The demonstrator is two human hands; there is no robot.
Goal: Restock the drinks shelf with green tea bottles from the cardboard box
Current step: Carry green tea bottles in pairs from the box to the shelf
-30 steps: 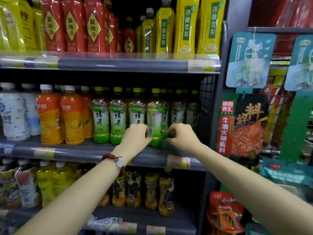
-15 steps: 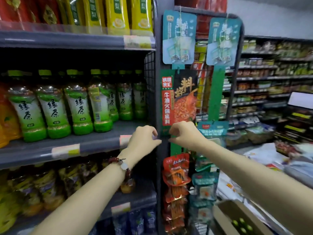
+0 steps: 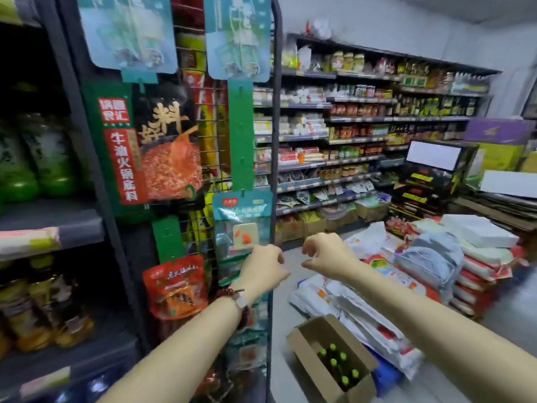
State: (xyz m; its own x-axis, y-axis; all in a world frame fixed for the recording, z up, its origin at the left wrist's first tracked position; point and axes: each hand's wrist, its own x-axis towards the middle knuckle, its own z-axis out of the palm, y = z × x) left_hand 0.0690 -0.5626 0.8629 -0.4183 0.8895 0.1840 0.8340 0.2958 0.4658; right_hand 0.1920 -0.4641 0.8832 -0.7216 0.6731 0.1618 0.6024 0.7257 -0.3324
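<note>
Bottles [image 3: 337,365] with green caps stand upright in an open box [image 3: 312,370] on the floor, low and right of centre; only the caps and dark shoulders show, some half dozen, filling the box's far end and leaving its near part bare cardboard. More bottles of the same kind, blurred, stand on the shelf [image 3: 49,219] at the far left edge. Left hand [image 3: 263,267] and right hand [image 3: 327,254] are raised side by side at mid-height, apart from each other, fingers loosely curled and grasping nothing. The left hand lies in front of a wire rack [image 3: 274,141] hung with packets [image 3: 174,286]; the right hand is in open air over the aisle. The rack's upright edge divides shelf from aisle. The box sits just beside the rack's foot, with a strip of bare floor [image 3: 283,309] behind it. Stacked sacks [image 3: 377,315] touch or closely flank the box on its right, narrowing the aisle.
</note>
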